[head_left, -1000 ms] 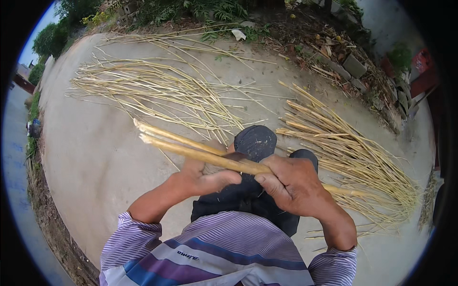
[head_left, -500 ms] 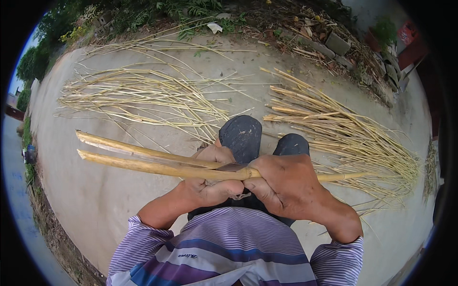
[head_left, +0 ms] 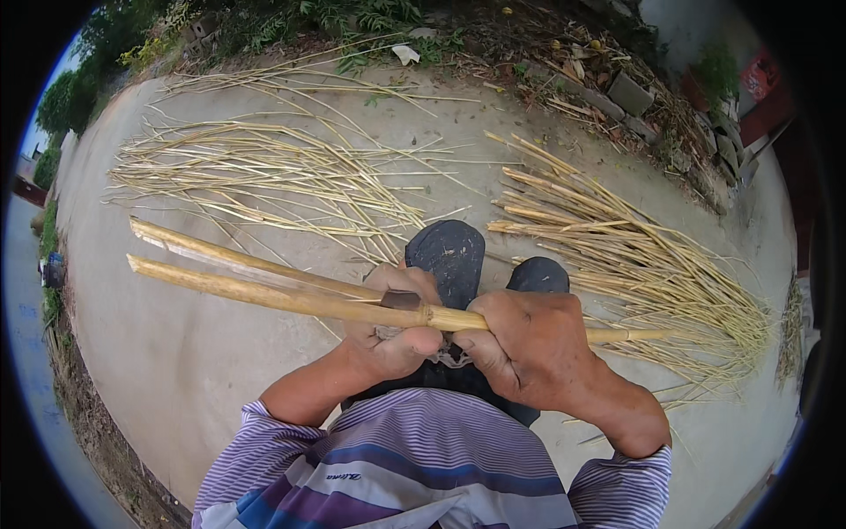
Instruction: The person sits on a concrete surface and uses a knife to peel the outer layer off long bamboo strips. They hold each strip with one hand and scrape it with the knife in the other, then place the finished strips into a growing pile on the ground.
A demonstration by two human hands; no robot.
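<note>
A long yellow stalk (head_left: 295, 301) lies crosswise before me, split lengthwise into two halves on its left part and whole toward the right. In the split, just left of a node, sits the dark flat blade of a knife (head_left: 401, 300). My left hand (head_left: 381, 354) is closed around the blade from below and behind, thumb under the stalk; any handle is hidden. My right hand (head_left: 535, 346) grips the unsplit part just right of the node, its thumb along the near side. The stalk's thin end runs on past my right wrist.
Thin split strips (head_left: 264, 172) are spread on the concrete ground (head_left: 167, 317) ahead to the left. A thick pile of stalks (head_left: 617, 229) lies to the right. Beyond are broken blocks (head_left: 630, 94) and plant litter. My dark shoes or knees (head_left: 448, 256) show below the stalk.
The stalk's split ends have shifted left and up, spreading slightly wider. More of the blade now shows beside the node. Both hands keep their hold.
</note>
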